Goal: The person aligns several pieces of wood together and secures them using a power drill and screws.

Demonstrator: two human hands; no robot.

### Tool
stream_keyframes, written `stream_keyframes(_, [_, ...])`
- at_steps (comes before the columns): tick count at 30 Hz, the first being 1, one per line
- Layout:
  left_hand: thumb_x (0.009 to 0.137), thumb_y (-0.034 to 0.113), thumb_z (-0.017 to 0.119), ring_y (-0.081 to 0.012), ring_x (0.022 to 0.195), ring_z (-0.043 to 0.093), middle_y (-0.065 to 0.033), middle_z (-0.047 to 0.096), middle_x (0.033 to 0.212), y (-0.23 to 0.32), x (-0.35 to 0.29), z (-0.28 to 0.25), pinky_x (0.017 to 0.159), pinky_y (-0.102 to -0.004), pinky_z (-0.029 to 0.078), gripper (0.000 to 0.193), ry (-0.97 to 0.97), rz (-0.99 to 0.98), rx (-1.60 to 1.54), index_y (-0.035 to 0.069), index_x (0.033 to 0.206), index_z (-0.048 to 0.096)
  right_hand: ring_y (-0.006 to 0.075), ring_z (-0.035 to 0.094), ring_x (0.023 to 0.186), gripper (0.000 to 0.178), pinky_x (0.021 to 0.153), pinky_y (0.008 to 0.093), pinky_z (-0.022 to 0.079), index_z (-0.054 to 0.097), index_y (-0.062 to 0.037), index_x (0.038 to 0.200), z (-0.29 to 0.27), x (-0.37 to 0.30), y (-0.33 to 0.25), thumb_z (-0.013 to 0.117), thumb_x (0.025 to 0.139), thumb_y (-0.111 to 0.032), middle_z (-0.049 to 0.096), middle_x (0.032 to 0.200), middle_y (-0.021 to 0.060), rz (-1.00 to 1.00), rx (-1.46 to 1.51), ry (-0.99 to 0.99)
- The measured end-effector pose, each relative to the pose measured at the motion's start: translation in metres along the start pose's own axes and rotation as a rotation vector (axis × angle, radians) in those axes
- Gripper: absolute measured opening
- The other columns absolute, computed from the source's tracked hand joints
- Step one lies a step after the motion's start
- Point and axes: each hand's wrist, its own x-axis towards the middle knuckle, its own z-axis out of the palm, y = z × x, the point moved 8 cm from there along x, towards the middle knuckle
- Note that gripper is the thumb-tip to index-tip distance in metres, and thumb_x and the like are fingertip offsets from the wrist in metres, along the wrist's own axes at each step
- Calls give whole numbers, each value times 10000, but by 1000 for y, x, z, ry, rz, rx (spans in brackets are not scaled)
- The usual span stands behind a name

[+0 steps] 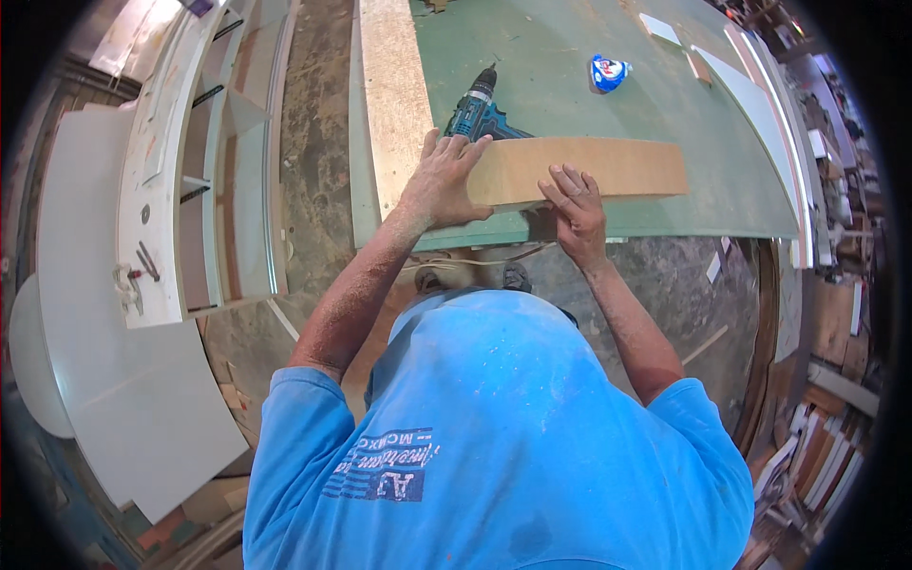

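Observation:
A short light-brown wooden board [617,166] lies across the near part of the green tabletop, its left end meeting a long pale wooden board [392,95] at a corner. My left hand [445,182] spans that end, fingers over the far edge and thumb along the near side. Around the near edge, close to the board's middle, curls my right hand [576,211]; its thumb is hidden. Just beyond the short board lies a teal and black cordless drill [475,112], its bit pointing away from me and its lower part partly hidden.
A crumpled blue and white packet [608,73] rests on the green tabletop [541,47]. White strips [750,95] lie along its right side. At left stands a white cabinet frame [161,190] with pliers [147,261] on it, beside a large white panel [123,380]. Offcuts [826,456] lean at lower right.

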Motion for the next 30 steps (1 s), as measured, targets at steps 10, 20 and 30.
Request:
stream_keyframes(10, [617, 483, 858, -360, 1277, 506, -185, 538, 1273, -1, 2, 3, 1256, -569, 212, 1127, 41, 52, 47, 49, 1554, 406, 342, 644, 1104, 495, 1056, 482, 460, 667, 7, 1173, -31, -17, -44, 850, 821, -288, 681, 1156, 171, 491, -157, 490])
stream_keyframes(20, [610, 530, 868, -373, 1218, 540, -196, 573, 1217, 4, 7, -8, 1154, -497, 360, 1103, 45, 92, 69, -3, 1487, 465, 298, 691, 1005, 571, 908, 437, 528, 622, 78, 1101, 94, -33, -24, 787, 908, -435, 717, 1043, 193, 1249, 736, 373])
stream_keyframes(30, [766, 579, 813, -394, 1126, 688, -258, 707, 1167, -33, 56, 14, 982, -449, 538, 834, -465, 89, -408, -23, 1319, 647, 269, 676, 979, 545, 864, 404, 539, 591, 59, 1177, 95, -34, -24, 755, 935, -401, 700, 1077, 183, 1193, 699, 421])
